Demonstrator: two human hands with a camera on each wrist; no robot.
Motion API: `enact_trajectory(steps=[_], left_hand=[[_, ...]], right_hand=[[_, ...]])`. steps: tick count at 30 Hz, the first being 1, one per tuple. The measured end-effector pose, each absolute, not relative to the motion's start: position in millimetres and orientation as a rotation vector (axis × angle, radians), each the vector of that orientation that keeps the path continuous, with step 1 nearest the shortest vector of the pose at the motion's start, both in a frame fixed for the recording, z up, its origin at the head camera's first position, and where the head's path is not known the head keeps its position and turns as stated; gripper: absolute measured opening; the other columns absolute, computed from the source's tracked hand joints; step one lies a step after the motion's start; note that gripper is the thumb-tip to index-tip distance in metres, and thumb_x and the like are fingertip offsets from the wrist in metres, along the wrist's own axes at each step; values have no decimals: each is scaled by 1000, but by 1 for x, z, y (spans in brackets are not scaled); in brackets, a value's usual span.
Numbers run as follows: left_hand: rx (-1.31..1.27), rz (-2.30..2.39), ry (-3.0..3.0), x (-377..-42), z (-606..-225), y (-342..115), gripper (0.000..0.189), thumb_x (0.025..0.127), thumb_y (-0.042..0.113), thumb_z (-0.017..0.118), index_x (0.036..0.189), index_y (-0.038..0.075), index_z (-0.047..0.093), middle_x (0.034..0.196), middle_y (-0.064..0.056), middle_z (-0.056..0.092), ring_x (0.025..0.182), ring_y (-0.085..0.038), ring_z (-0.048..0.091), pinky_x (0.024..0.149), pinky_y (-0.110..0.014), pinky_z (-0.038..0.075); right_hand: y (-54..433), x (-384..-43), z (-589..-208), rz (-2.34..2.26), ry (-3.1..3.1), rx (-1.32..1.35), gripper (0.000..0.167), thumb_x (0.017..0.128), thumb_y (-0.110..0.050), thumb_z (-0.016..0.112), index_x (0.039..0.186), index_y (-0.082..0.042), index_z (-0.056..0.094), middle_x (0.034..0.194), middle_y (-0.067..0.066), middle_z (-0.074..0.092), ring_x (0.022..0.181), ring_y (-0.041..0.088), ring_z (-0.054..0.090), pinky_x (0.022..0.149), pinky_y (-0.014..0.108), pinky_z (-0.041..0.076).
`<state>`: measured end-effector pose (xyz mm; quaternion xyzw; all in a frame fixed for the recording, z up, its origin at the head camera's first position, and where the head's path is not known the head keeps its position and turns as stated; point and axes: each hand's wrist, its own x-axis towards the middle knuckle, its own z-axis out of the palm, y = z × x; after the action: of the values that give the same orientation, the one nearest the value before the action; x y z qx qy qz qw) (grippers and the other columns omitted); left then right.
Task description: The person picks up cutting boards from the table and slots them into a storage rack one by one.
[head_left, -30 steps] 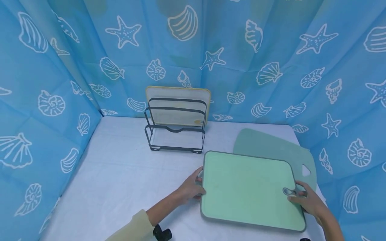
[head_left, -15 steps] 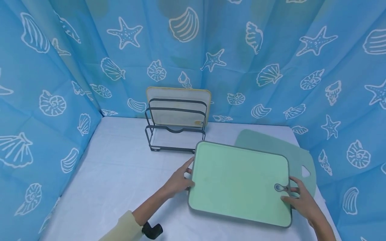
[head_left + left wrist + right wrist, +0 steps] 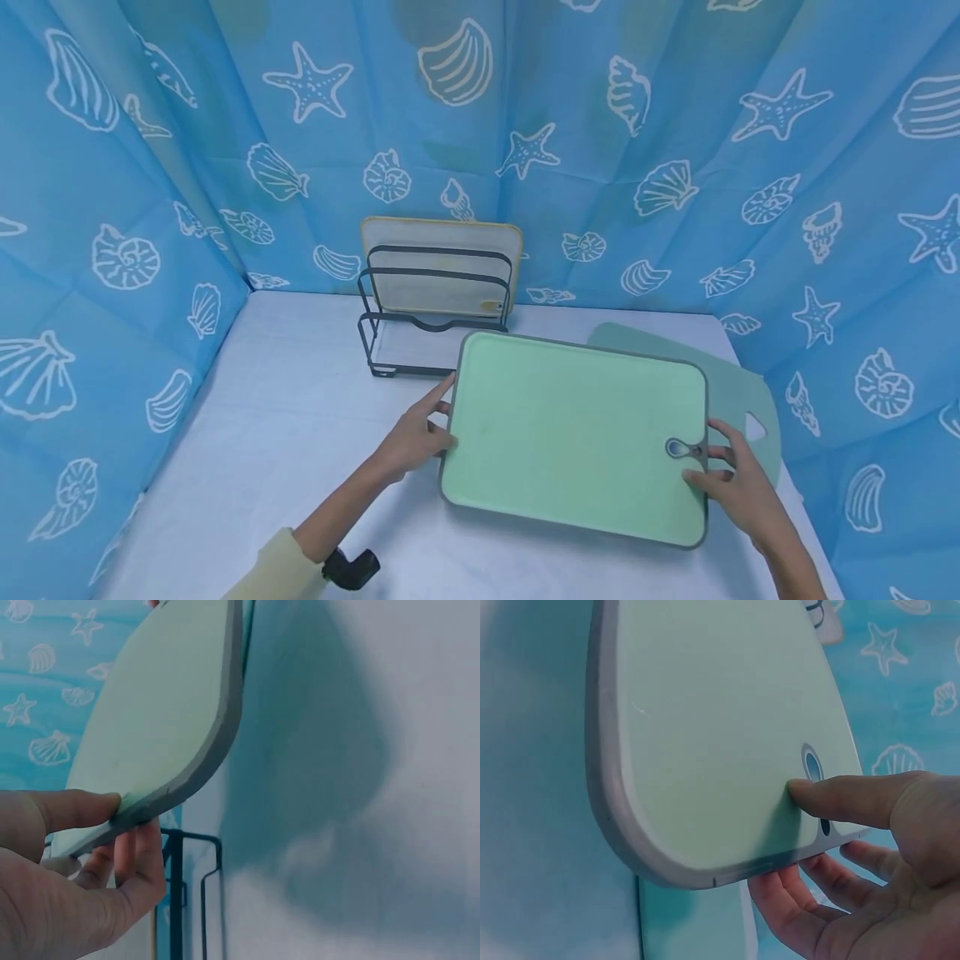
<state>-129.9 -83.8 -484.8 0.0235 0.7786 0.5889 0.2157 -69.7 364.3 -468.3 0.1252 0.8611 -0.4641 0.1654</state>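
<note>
A light green cutting board (image 3: pixel 570 433) with a grey rim is held up off the table between both hands. At its left short edge the left hand (image 3: pixel 411 435) pinches it, thumb on the top face and fingers beneath, as the left wrist view shows. My right hand (image 3: pixel 738 483) grips the opposite edge beside the grey-ringed hanging hole (image 3: pixel 678 448); in the right wrist view the thumb (image 3: pixel 847 799) presses the green face while the fingers curl under the rim. Just beyond the board's far left corner stands a dark wire rack (image 3: pixel 438 321), its lower right part hidden by the board.
In the rack's rear slot stands a white board (image 3: pixel 427 229) with a yellow rim. A darker green cutting board (image 3: pixel 738 392) with a triangular hole lies on the white table (image 3: pixel 300 375) at right, partly covered. Blue shell-print curtains (image 3: pixel 570 142) enclose the back and sides.
Both hands have carried the light green cutting board left and away from me, toward the rack. It now overlaps the rack's lower right corner in the head view.
</note>
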Motion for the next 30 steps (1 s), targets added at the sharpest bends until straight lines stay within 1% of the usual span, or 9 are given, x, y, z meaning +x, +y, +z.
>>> enact_trajectory(steps=[8, 12, 17, 23, 30], left_hand=[[34, 1648, 2175, -125, -474, -92, 97, 81, -6, 67, 161, 26, 22, 129, -13, 50, 86, -19, 65, 75, -34, 60], [55, 1652, 2219, -121, -465, -96, 96, 81, -6, 68, 161, 24, 24, 129, -13, 50, 86, -19, 64, 74, -34, 60], [83, 1641, 2298, -121, -453, -101, 96, 81, -8, 67, 160, 24, 25, 129, -13, 52, 87, -20, 63, 74, -33, 59], [127, 1617, 2394, -126, -440, -106, 96, 81, -8, 67, 160, 26, 25, 129, -12, 54, 88, -22, 61, 75, -34, 58], [142, 1602, 2463, -133, -428, -118, 95, 83, -7, 68, 160, 28, 25, 132, -13, 55, 90, -24, 60, 77, -36, 57]], right_hand=[[354, -67, -461, -1281, 2499, 355, 99, 95, -25, 71, 159, -3, -2, 140, 35, 36, 105, 37, 61, 81, 40, 57], [349, -65, -456, -1279, 2531, 349, 99, 95, -24, 71, 159, -4, -1, 139, 35, 37, 104, 36, 61, 80, 39, 57], [342, -63, -448, -1298, 2606, 312, 98, 94, -25, 72, 160, -6, 2, 138, 33, 41, 101, 33, 61, 76, 34, 56], [333, -66, -440, -1303, 2709, 255, 97, 94, -28, 72, 161, -8, 5, 135, 29, 45, 95, 24, 62, 72, 28, 55], [317, -72, -430, -1300, 2835, 188, 93, 93, -23, 73, 161, -12, 12, 132, 25, 50, 89, 13, 60, 68, 23, 54]])
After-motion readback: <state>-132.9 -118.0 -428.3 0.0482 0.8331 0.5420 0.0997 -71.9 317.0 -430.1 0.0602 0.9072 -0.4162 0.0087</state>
